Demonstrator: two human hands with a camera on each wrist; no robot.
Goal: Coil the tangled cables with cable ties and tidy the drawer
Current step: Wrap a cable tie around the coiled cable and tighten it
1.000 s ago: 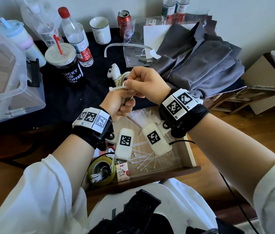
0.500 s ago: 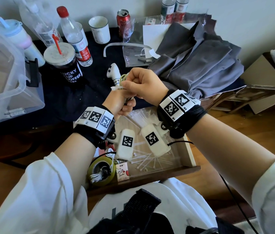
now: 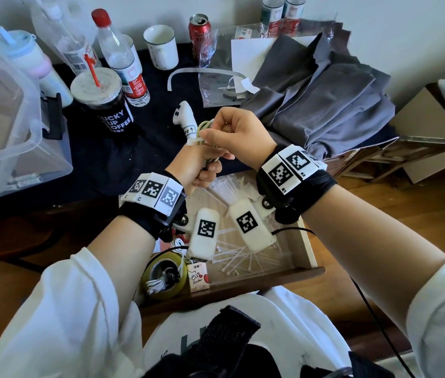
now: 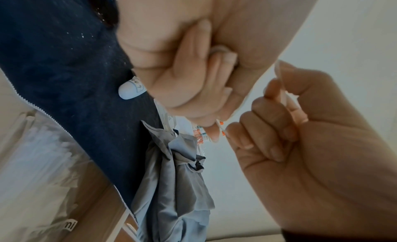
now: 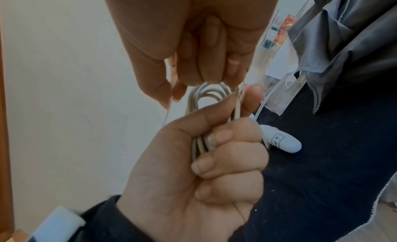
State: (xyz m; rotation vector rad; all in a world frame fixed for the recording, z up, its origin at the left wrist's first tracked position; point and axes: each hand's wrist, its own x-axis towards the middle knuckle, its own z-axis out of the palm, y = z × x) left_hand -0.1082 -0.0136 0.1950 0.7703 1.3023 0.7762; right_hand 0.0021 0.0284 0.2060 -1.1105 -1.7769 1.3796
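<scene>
My left hand (image 3: 202, 173) grips a coil of pale cable (image 3: 206, 126) upright above the open drawer (image 3: 308, 246). In the right wrist view the left hand (image 5: 223, 154) has its fingers curled round the cable loops (image 5: 199, 96). A thin white cable tie (image 3: 195, 141) crosses the coil near its top. My right hand (image 3: 216, 135) pinches the tie between thumb and curled fingers. The left wrist view shows the tie (image 4: 287, 96) in the right hand (image 4: 279, 118). How far the tie is closed is hidden by the fingers.
Loose cable ties (image 3: 237, 257), a tape roll (image 3: 161, 276) with white cable inside and a small carton (image 3: 199, 276) lie in the drawer. A white controller (image 3: 184, 118), coffee cup (image 3: 101, 102), bottles, clear box (image 3: 11, 118) and grey cloth (image 3: 325, 99) sit behind on the dark tabletop.
Both hands stay together above the drawer with only small shifts. The tie's free end sticks out less to the left of the coil than a second ago.
</scene>
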